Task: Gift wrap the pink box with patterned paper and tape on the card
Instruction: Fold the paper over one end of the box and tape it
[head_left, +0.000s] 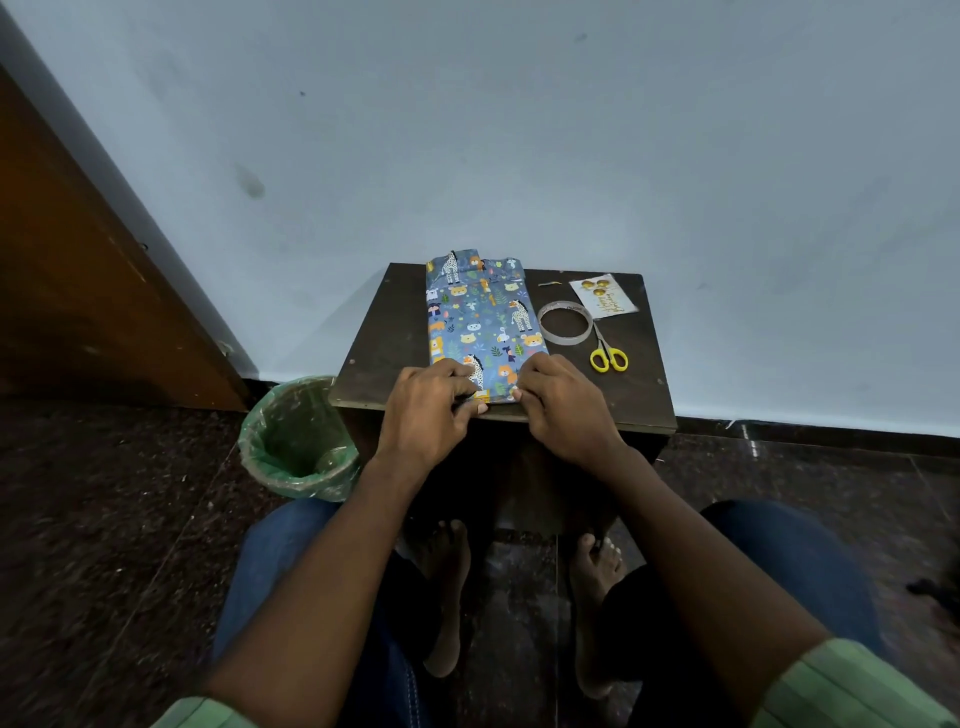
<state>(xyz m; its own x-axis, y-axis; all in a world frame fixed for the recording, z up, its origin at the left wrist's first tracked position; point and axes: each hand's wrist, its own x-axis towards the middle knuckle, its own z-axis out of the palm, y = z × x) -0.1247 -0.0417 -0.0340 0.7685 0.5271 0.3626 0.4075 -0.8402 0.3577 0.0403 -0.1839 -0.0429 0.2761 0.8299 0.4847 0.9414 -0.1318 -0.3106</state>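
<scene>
Head view: left of the table (379, 332), a lined bin (298, 441) is seen. The box (480, 322), already covered in patterned paper, lies on the table; its near end flap is pinched by the left hand (428, 405) and right hand (563, 402). Right of the box lie tape (564, 323), scissors (608, 356) and card (602, 297), judged not yet attached; the far end looks unfinished.

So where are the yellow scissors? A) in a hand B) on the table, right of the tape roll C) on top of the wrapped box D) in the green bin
B: the scissors lie on the table, just right of the tape roll, untouched by either hand.
</scene>
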